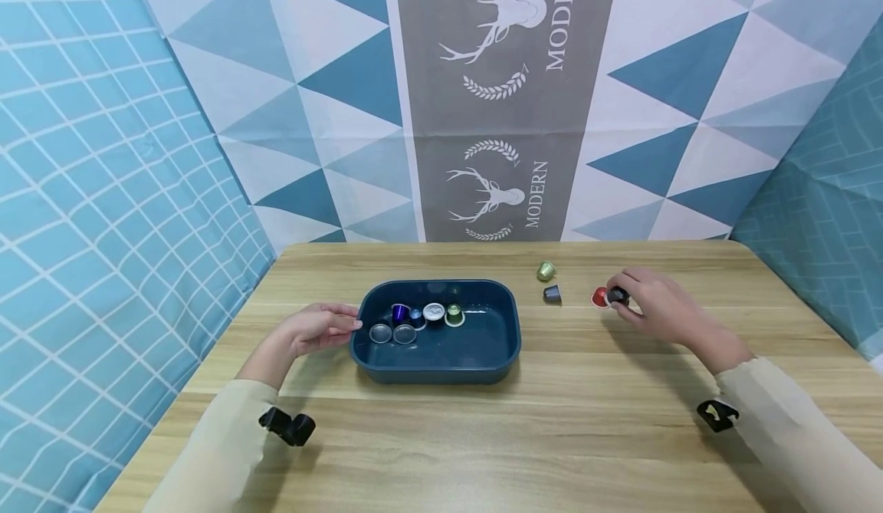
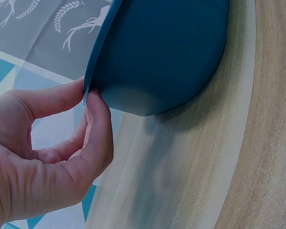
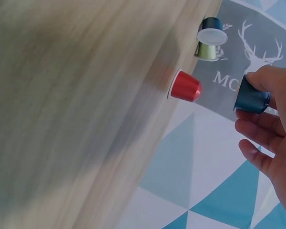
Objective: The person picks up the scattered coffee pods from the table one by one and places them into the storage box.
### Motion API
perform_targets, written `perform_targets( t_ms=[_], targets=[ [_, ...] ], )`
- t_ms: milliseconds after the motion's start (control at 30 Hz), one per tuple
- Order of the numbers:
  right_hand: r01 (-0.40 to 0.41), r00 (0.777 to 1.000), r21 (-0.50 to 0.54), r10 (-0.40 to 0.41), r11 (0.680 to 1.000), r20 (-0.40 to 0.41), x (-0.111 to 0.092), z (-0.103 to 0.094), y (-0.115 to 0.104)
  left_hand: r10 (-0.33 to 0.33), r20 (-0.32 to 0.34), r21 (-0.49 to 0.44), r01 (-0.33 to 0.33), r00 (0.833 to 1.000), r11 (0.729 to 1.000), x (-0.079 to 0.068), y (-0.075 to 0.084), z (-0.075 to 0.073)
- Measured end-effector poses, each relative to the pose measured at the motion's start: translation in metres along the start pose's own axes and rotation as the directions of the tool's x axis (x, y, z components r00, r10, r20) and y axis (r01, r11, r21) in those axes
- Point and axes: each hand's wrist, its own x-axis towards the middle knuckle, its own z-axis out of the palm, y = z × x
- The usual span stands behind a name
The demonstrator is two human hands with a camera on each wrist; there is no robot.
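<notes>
My left hand (image 1: 320, 327) pinches the left rim of a dark blue tray (image 1: 441, 375), thumb on one side of the wall and fingers on the other in the left wrist view. Inside the tray, toward its left, sit several coffee capsules, among them a purple one (image 1: 400, 314), a green one (image 1: 454, 314) and one with its silver lid up (image 1: 405, 334). Off to the right, my right hand (image 1: 651, 302) holds a dark coffee capsule (image 3: 252, 95) between thumb and fingers, above the table. Close beside it a red capsule (image 3: 186, 87) stands on its lid.
Between tray and right hand, a light green capsule (image 1: 546, 271) and a dark grey capsule (image 1: 552, 294) lie on the wooden table (image 1: 483, 452). A patterned cloth (image 1: 331, 76) hangs behind the table's back edge, and a blue gridded cloth (image 1: 103, 191) hangs at the left.
</notes>
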Motion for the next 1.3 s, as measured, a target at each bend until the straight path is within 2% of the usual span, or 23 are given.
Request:
perform_targets(
  t_ms=[300, 1300],
  targets=[
    [0.041, 0.999, 0.011, -0.041, 0.999, -0.004, 0.008, 0.002, -0.004, 0.005, 0.0, 0.022, -0.005, 1.0, 1.0, -0.002, 0.0, -0.001],
    [0.063, 0.998, 0.058, -0.062, 0.996, -0.015, 0.043, -0.003, -0.024, 0.001, -0.004, 0.011, -0.001, 1.0, 1.0, -0.002, 0.001, 0.001]
  ],
)
